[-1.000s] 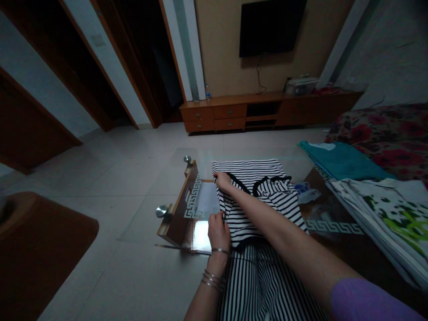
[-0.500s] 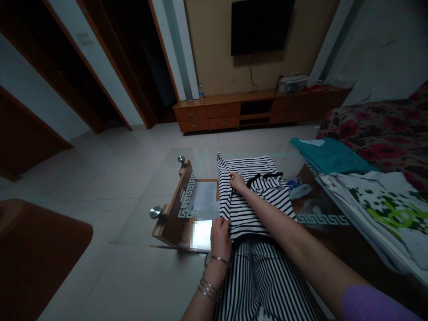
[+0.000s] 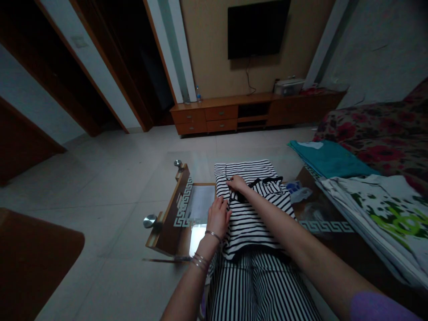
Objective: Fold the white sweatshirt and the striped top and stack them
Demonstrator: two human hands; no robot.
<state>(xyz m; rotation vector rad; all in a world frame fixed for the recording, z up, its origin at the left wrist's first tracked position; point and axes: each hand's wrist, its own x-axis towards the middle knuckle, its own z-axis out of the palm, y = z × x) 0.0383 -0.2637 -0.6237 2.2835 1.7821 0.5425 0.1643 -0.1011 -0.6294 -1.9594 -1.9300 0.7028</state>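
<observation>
The right hand (image 3: 238,184) pinches a striped top (image 3: 257,223) in its grip (black trim (image 3: 257,182) just beside); the left hand (image 3: 218,217) lies open against the top's edge.

The right hand (image 3: 237,183) stretches far from the near right, arm nearly straight, fingers curled down; the left hand (image 3: 219,217) sits nearer, palm down, bangles (image 3: 200,261) on its wrist.

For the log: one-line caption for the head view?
Right hand and bangled left hand touch a black-and-white striped garment on a glass-topped table.
</observation>
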